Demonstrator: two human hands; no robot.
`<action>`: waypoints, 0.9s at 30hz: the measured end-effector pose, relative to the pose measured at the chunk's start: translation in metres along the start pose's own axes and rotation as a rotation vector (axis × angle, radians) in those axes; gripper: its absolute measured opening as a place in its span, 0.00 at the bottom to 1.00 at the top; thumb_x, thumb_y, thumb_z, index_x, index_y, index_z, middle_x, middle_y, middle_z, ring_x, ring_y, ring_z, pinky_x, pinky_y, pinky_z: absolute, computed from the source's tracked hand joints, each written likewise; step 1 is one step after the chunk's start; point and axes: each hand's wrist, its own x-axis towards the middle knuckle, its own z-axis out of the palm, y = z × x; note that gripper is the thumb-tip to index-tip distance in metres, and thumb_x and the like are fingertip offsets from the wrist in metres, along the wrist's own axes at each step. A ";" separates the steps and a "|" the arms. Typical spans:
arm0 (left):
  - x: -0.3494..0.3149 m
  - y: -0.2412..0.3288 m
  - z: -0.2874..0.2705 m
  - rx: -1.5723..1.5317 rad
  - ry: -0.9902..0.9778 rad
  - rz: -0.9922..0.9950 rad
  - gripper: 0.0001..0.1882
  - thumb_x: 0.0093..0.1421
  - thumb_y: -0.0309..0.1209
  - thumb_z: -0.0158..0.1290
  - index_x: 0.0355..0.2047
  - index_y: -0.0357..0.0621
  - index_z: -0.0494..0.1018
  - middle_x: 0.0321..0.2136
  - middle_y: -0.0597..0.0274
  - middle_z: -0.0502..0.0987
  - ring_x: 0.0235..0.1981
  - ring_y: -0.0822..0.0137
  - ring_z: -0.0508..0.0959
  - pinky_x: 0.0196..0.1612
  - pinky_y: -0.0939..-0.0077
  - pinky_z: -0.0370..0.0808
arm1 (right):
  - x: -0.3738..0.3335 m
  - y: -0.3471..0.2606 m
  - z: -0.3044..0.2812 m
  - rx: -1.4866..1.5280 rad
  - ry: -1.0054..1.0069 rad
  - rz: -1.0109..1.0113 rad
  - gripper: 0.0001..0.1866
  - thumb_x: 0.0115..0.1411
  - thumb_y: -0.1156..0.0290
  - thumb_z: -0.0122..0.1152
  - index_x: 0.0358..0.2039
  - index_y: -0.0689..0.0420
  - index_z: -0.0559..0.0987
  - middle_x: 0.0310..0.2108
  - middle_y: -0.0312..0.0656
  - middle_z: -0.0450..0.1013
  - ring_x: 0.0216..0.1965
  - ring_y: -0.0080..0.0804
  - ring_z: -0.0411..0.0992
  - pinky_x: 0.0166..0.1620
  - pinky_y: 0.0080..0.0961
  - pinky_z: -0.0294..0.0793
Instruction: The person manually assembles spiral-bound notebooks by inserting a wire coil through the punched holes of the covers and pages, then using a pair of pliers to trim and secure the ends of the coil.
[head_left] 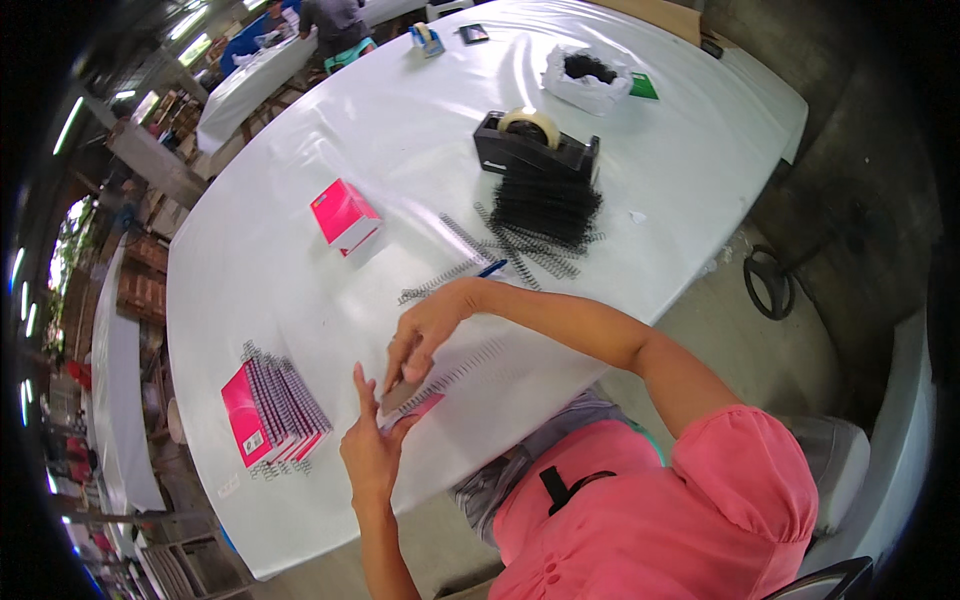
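In front of me a small notebook (404, 396) with a brownish cover and a pink edge is tilted up off the table. My left hand (372, 447) grips its near left side, thumb and fingers on either side. My right hand (432, 325) reaches over from above with bent fingers closed against the cover. A dark spiral coil (462, 369) runs along the notebook's edge, its free end sticking out to the right. Just beyond my right hand lie a blue pen (492, 268) and several loose coils (436, 281).
Pink spiral-bound notebooks (275, 410) stand stacked at left. A pink block of notebooks (346, 216) sits farther back. A heap of black coils (547, 210) lies by a black tape dispenser (535, 146). Behind are a white plastic bag (585, 82) and a blue tape dispenser (427, 40).
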 end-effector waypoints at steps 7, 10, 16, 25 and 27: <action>-0.007 -0.006 0.001 0.009 0.048 0.000 0.54 0.48 0.35 0.66 0.69 0.62 0.43 0.55 0.56 0.73 0.45 0.51 0.79 0.42 0.63 0.77 | 0.014 0.003 0.008 -0.060 0.034 0.091 0.23 0.60 0.54 0.61 0.52 0.51 0.79 0.48 0.39 0.75 0.46 0.26 0.71 0.50 0.24 0.68; -0.005 0.010 -0.011 0.054 -0.045 -0.207 0.52 0.47 0.27 0.66 0.69 0.60 0.47 0.52 0.52 0.74 0.47 0.51 0.79 0.46 0.65 0.76 | 0.012 0.003 0.012 0.005 0.050 0.055 0.23 0.59 0.53 0.62 0.51 0.51 0.80 0.45 0.40 0.77 0.46 0.26 0.72 0.50 0.23 0.68; -0.015 -0.024 0.002 -0.119 0.115 -0.100 0.50 0.46 0.31 0.68 0.67 0.60 0.53 0.52 0.53 0.75 0.43 0.55 0.81 0.41 0.68 0.77 | 0.029 0.005 0.006 0.030 0.008 0.086 0.25 0.59 0.51 0.62 0.51 0.52 0.79 0.45 0.41 0.77 0.45 0.28 0.72 0.49 0.23 0.69; -0.013 -0.031 0.019 -0.589 0.302 -0.029 0.54 0.43 0.24 0.69 0.68 0.53 0.51 0.58 0.46 0.68 0.56 0.54 0.73 0.51 0.66 0.76 | 0.030 0.005 0.006 -0.035 0.005 0.119 0.27 0.59 0.49 0.60 0.53 0.52 0.78 0.44 0.41 0.76 0.44 0.30 0.71 0.49 0.27 0.68; -0.016 -0.031 0.022 -0.615 0.317 -0.053 0.56 0.42 0.18 0.67 0.69 0.52 0.49 0.58 0.43 0.68 0.55 0.56 0.73 0.57 0.64 0.72 | 0.031 0.005 0.007 -0.174 -0.006 0.231 0.27 0.59 0.49 0.59 0.53 0.52 0.78 0.44 0.41 0.75 0.44 0.31 0.70 0.50 0.27 0.67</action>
